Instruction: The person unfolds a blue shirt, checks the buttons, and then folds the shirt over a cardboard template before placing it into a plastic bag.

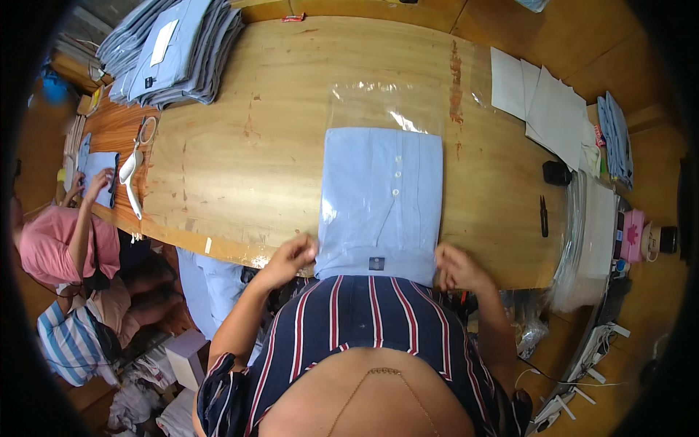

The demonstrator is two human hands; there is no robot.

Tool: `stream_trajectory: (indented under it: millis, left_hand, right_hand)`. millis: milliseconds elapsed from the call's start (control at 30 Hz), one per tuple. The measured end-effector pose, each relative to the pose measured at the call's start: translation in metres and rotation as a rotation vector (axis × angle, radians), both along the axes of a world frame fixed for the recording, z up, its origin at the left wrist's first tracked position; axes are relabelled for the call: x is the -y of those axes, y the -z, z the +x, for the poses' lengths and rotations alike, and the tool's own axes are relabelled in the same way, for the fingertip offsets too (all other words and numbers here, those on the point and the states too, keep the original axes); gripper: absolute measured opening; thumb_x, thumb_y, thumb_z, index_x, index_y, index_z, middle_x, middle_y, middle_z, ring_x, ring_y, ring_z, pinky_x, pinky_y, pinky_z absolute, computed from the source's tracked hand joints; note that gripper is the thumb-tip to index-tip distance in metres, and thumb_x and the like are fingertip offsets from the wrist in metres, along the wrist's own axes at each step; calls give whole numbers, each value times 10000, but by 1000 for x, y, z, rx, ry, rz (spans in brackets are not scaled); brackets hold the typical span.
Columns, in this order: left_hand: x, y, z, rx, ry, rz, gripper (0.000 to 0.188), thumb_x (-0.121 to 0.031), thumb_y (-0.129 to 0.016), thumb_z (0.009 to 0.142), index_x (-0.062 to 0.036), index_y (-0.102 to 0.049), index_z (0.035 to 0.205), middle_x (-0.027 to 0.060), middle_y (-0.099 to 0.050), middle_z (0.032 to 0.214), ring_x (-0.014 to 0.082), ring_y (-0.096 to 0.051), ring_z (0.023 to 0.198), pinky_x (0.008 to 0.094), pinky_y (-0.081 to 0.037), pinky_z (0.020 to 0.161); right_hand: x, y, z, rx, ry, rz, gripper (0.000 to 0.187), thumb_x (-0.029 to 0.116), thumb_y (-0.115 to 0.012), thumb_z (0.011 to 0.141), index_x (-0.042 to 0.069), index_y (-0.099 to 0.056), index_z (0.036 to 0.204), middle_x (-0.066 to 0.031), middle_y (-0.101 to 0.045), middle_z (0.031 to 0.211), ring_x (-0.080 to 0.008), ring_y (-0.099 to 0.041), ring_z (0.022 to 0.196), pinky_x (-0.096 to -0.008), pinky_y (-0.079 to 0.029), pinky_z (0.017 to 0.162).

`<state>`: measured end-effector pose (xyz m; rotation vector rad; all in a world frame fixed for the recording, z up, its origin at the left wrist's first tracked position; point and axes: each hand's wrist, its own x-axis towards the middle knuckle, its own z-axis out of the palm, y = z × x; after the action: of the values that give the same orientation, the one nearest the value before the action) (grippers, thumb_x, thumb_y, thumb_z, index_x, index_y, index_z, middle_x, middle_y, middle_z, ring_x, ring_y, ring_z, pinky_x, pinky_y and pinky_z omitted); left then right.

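Note:
A folded light-blue shirt (360,197) lies flat in front of me, its small white buttons and a dark label facing up. It sits inside a clear plastic bag (371,105), whose glossy far end reaches past the shirt. My left hand (293,258) is at the near left edge of the bag, fingers curled and pinched at the plastic. At the near right edge, my right hand (460,268) has its fingers bent against the bag, slightly blurred. The shirt's near edge lies against my striped top.
Stacked folded blue shirts (189,54) stand at the far left. White sheets (542,109), a black clip-like tool (544,216), a black object (557,173) and piled clear bags (582,233) lie right. A white-handled tool (131,171) lies left, near a co-worker in pink (65,244).

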<state>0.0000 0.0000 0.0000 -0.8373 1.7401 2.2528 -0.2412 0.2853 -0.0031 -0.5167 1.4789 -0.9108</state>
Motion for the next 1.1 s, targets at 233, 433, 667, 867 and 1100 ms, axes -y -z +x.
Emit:
stream_trajectory:
  millis: [233, 433, 667, 867, 1100]
  left_hand:
    - [-11, 14, 0, -46, -180, -281, 154, -189, -543, 842, -42, -508, 816, -19, -477, 727, 71, -433, 696, 212, -376, 642]
    - [30, -22, -14, -195, -211, -215, 87, -65, -400, 892, -4, -432, 838, 86, -560, 810, 193, -590, 834, 293, -481, 737]
    - [18, 0, 58, -121, -100, -115, 81, -101, -464, 876, -20, -466, 878, 50, -530, 842, 149, -573, 836, 263, -455, 726]
    - [38, -18, 143, 88, -400, -847, 170, 31, -445, 807, 7, -483, 971, 91, -560, 909, 201, -546, 859, 299, -424, 746]
    - [74, -61, 138, 199, -716, -1582, 318, -67, -504, 803, -26, -474, 1117, 147, -519, 1099, 297, -477, 1022, 362, -363, 870]
  right_hand:
    - [21, -1, 22, -78, 267, -171, 94, 113, -374, 900, 90, -402, 813, 8, -440, 580, -83, -491, 397, -186, -337, 363]
    - [62, -3, 3, -154, 370, -258, 112, 173, -399, 905, 70, -387, 865, -103, -605, 819, -125, -536, 436, -190, -371, 372]
    - [93, 15, -18, 77, 495, -180, 430, 352, -431, 885, 71, -312, 1188, -180, -562, 968, -192, -602, 689, -277, -499, 558]
    - [220, 29, 60, 162, 70, -206, 567, 191, -540, 834, 77, -172, 1249, -154, -497, 1028, -183, -568, 556, -276, -480, 411]
    - [376, 35, 191, 372, 196, -373, 491, 17, -417, 849, 105, -180, 1271, -219, -410, 1130, -306, -578, 731, -364, -534, 479]
